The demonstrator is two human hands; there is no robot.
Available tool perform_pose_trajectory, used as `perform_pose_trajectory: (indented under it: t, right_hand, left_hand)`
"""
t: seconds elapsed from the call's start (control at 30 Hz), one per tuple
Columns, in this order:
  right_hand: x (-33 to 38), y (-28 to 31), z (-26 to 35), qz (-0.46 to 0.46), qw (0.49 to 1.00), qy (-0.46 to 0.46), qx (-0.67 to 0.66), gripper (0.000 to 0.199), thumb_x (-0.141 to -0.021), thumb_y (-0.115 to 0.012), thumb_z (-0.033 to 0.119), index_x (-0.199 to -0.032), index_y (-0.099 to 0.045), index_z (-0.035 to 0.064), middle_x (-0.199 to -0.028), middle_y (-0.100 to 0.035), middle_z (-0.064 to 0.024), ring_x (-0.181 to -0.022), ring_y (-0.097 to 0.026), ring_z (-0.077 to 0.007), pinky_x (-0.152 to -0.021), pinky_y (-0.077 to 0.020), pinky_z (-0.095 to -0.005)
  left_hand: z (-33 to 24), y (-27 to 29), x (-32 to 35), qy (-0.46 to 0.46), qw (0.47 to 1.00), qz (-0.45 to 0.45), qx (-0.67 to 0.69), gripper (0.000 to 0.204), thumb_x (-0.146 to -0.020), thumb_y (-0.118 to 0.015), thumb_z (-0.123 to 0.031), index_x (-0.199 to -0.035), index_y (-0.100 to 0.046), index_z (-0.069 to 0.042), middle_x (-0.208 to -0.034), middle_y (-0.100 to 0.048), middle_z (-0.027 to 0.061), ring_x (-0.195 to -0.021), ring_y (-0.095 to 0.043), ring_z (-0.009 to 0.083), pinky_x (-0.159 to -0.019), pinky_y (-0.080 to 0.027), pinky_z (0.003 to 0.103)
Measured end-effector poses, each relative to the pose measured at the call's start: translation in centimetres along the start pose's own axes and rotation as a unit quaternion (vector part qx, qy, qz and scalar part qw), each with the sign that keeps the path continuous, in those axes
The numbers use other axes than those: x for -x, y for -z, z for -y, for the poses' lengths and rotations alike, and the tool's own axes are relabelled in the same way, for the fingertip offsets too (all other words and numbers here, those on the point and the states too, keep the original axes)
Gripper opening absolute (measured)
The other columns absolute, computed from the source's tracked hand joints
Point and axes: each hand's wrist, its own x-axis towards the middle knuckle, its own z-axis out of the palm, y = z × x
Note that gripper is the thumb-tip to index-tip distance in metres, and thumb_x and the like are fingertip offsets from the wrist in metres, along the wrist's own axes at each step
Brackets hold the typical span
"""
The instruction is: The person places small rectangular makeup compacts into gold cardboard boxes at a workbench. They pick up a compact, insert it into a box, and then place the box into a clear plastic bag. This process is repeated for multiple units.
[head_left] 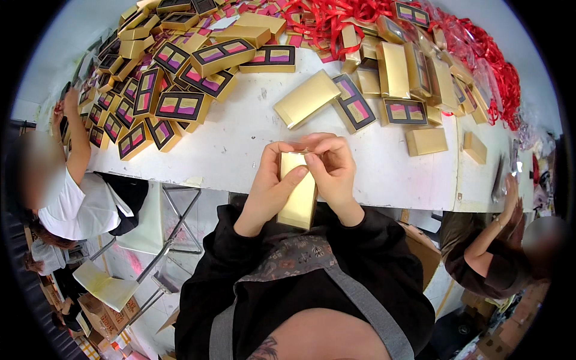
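Observation:
Between my two hands, over the near edge of the white table (234, 147), a slim gold box (297, 201) points toward me, its plain side up. My left hand (273, 186) is closed around its left side, the thumb lying along the top. At the box's far end the fingers of my right hand (333, 171) are bent and pinched together, with the thumb touching the top. What those fingertips pinch is too small to make out. Just beyond my hands lie a plain gold box (307, 99) and a gold box with a dark-framed, pink-and-purple window (354, 103).
Window-fronted gold boxes (180, 105) pile up at the far left. More gold boxes (393, 69) and red ribbon (498, 54) heap at the far right. Two loose gold boxes (427, 142) lie right. One co-worker (78, 207) works at the left, another (492, 258) at the right. A folding chair (144, 225) stands left.

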Motion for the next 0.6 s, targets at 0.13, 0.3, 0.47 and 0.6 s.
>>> perform_pose_trajectory:
  t: [0.13, 0.3, 0.47, 0.6]
  right_hand:
    - [-0.5, -0.3, 1.4, -0.072, 0.976, -0.144, -0.145, 0.012, -0.088, -0.065, -0.001, -0.099, -0.061, -0.0014, -0.103, -0.064, -0.0082, -0.099, -0.061, -0.0142, -0.087, -0.0492, -0.0284]
    - [-1.9, 1.3, 3.0, 0.020, 0.974, -0.206, -0.090, 0.020, -0.087, -0.069, 0.003, -0.107, -0.066, -0.0015, -0.110, -0.064, -0.0077, -0.100, -0.061, -0.0130, -0.085, -0.0504, -0.0260]
    - [-1.7, 3.2, 4.0, 0.088, 0.986, -0.142, -0.013, 0.017, -0.090, -0.066, 0.004, -0.106, -0.070, 0.0002, -0.118, -0.062, -0.0115, -0.111, -0.058, -0.0180, -0.093, -0.0481, -0.0316]
    - [-0.7, 6.1, 6.8, 0.120, 0.987, -0.106, 0.002, 0.022, -0.093, -0.062, 0.008, -0.112, -0.070, 0.0012, -0.127, -0.059, -0.0151, -0.122, -0.053, -0.0228, -0.103, -0.0424, -0.0379]
  left_hand:
    - [0.8, -0.9, 0.0, -0.092, 0.987, -0.023, -0.131, 0.041, -0.089, -0.066, -0.005, -0.121, -0.040, -0.005, -0.130, -0.047, 0.0137, -0.117, -0.051, 0.0200, -0.095, -0.045, 0.031]
    - [0.3, -1.1, 0.2, -0.167, 0.966, -0.029, -0.197, 0.047, -0.085, -0.070, -0.007, -0.122, -0.041, -0.004, -0.130, -0.048, 0.0155, -0.114, -0.055, 0.0255, -0.094, -0.046, 0.034]
    - [0.9, -0.6, -0.9, -0.180, 0.955, -0.006, -0.235, 0.043, -0.087, -0.067, -0.006, -0.124, -0.044, -0.004, -0.132, -0.047, 0.0164, -0.109, -0.058, 0.0251, -0.090, -0.049, 0.034]
    - [-0.9, -3.2, -2.0, -0.236, 0.923, 0.023, -0.303, 0.034, -0.082, -0.069, -0.004, -0.113, -0.057, -0.010, -0.123, -0.054, 0.0125, -0.107, -0.060, 0.0298, -0.090, -0.050, 0.036]
